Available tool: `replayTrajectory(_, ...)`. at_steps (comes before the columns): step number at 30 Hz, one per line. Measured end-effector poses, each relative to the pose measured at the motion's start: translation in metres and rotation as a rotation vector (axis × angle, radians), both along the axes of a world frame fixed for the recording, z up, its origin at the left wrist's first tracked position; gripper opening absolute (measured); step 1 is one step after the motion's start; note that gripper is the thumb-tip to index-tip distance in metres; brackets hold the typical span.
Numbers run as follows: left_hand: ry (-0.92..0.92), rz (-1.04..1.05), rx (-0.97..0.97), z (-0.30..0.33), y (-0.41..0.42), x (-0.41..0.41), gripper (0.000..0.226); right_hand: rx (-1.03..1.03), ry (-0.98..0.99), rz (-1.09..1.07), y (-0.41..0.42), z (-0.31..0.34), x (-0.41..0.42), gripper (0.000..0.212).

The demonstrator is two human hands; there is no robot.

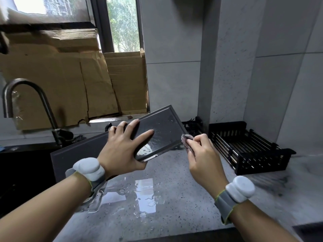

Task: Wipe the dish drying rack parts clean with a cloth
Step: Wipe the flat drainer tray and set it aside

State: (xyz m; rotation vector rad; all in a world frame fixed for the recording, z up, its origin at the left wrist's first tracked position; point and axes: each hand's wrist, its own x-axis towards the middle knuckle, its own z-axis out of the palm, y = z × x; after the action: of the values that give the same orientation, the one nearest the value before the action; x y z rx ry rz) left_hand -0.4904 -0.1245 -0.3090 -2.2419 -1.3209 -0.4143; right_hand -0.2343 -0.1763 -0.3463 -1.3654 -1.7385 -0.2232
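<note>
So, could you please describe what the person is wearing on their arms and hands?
Both forearms are bare, with no sleeves or gloves. Each wrist carries a grey fabric band edged in yellow-green, topped by a rounded white device: one by the left hand, one by the right hand.

This is a home kitchen. A grey speckled stone counter (pixel 174 198) lies under both hands, wet with puddles of water (pixel 138 193). Beyond the left hand (pixel 120 151) a curved brushed-steel tap (pixel 26 105) rises beside a dark sunken sink (pixel 21 172). To the right of the right hand (pixel 202 158) a black plastic dish drying basket with metal bars (pixel 248 149) stands on the counter against large pale grey wall tiles (pixel 174 67). Behind the tap, flattened brown cardboard sheets (pixel 70 81) lean against a dark-framed window (pixel 122 23) showing green trees outside.
</note>
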Motion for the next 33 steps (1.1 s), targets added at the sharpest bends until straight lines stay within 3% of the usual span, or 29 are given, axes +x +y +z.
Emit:
replayTrajectory(5, -0.057, 0.017, -0.022, 0.0, 0.0, 0.012, 0.1, 0.002, -0.043, 0.054, 0.001, -0.002, -0.033, 0.02)
replayTrajectory(12, -0.022, 0.016, -0.013, 0.001, 0.002, 0.011, 0.1, 0.031, -0.264, 0.229, -0.007, -0.015, -0.064, 0.025)
replayTrajectory(19, -0.023, 0.026, -0.025, 0.002, -0.003, -0.006, 0.099, 0.026, -0.131, -0.026, 0.017, -0.003, -0.011, 0.021)
replayTrajectory(24, 0.035, 0.026, -0.001, -0.002, -0.001, 0.01, 0.096, -0.077, -0.143, 0.178, 0.006, -0.016, -0.049, 0.014)
replayTrajectory(27, 0.062, 0.03, 0.004, -0.007, 0.001, 0.004, 0.095, -0.198, -0.014, 0.284, 0.003, -0.008, -0.049, 0.018)
replayTrajectory(30, 0.102, 0.02, -0.005, -0.012, 0.0, -0.007, 0.099, -0.327, 0.267, 0.342, -0.003, 0.022, -0.033, 0.018)
replayTrajectory(33, 0.053, -0.012, 0.016, -0.013, -0.005, -0.013, 0.096, -0.28, 0.403, 0.313, 0.005, 0.045, -0.015, 0.027)
